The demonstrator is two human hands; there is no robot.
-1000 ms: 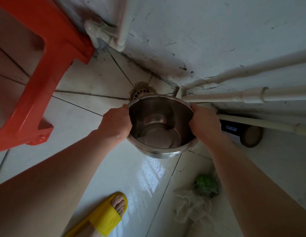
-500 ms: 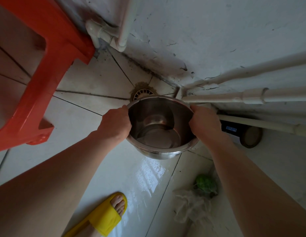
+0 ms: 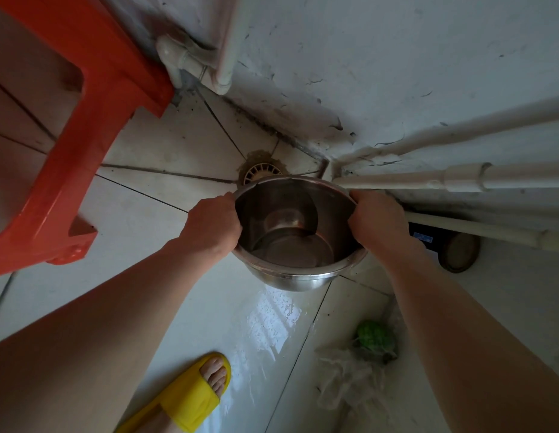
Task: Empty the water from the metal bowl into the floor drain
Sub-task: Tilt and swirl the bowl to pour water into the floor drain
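I hold a round metal bowl (image 3: 292, 245) above the tiled floor, its far rim tipped down toward the corner. My left hand (image 3: 211, 228) grips its left rim and my right hand (image 3: 376, 225) grips its right rim. Water sits in the far part of the bowl's bottom. Just beyond the far rim lies the round floor drain (image 3: 259, 174), a pale slotted cover in a rust-stained ring, partly hidden by the bowl.
An orange plastic stool (image 3: 69, 132) stands at the left. White pipes (image 3: 459, 179) run along the wall at right and back. A dark round container (image 3: 459, 251) lies under the pipes. A green object in a plastic bag (image 3: 373, 335) lies at lower right. My yellow slipper (image 3: 184, 398) stands on wet tile.
The bowl has barely shifted; its far rim sits a touch closer to the drain. Both hands keep the same grip.
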